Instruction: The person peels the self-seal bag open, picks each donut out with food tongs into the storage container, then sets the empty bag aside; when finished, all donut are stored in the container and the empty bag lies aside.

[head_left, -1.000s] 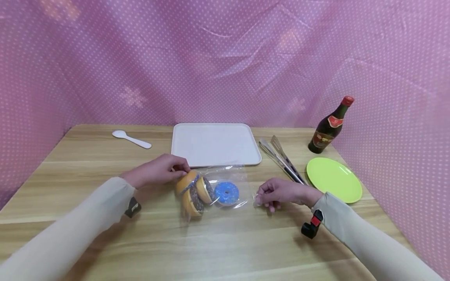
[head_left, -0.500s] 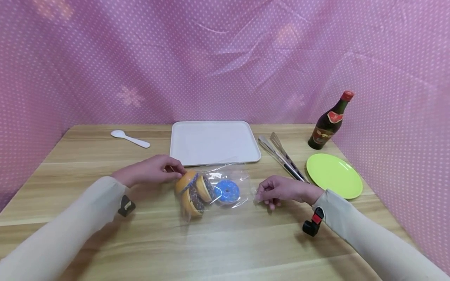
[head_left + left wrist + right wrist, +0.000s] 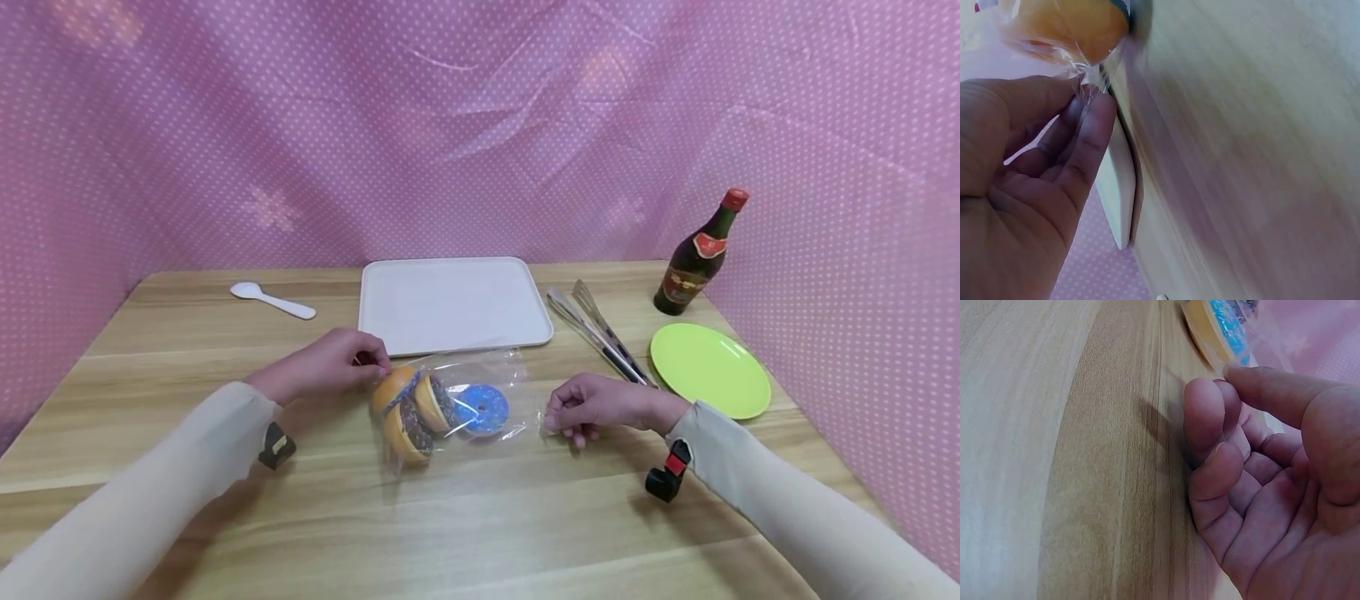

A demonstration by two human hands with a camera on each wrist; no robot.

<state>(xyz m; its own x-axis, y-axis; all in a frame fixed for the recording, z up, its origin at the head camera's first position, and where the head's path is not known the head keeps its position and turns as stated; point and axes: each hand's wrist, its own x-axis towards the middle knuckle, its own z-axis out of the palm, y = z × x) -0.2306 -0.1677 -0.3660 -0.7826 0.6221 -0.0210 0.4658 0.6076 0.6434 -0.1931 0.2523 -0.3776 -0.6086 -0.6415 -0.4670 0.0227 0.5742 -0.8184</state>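
Note:
A clear plastic bag (image 3: 517, 379) lies stretched between both hands in the head view. Inside it are a blue-iced doughnut (image 3: 482, 409), lying flat, and a cluster of doughnuts (image 3: 409, 432) tipped on edge, some with dark topping. My left hand (image 3: 333, 365) pinches the gathered film at the bag's left end between thumb and fingers; the left wrist view shows the crumpled film at the fingertips, beside an orange-brown doughnut (image 3: 1066, 28). With thumb and index finger, my right hand (image 3: 600, 408) pinches the bag's right edge, its other fingers curled loosely.
A white tray (image 3: 453, 304) lies behind the bag. On its left is a white spoon (image 3: 273, 301). To the right are metal tongs (image 3: 581, 323), a slotted turner (image 3: 600, 312), a green plate (image 3: 711, 371) and an upright dark bottle (image 3: 693, 262). Pink cloth (image 3: 450, 125) hangs behind.
My left hand has shifted slightly left at the bag's end. My right hand and the bag stay nearly still. The head view has moved a little.

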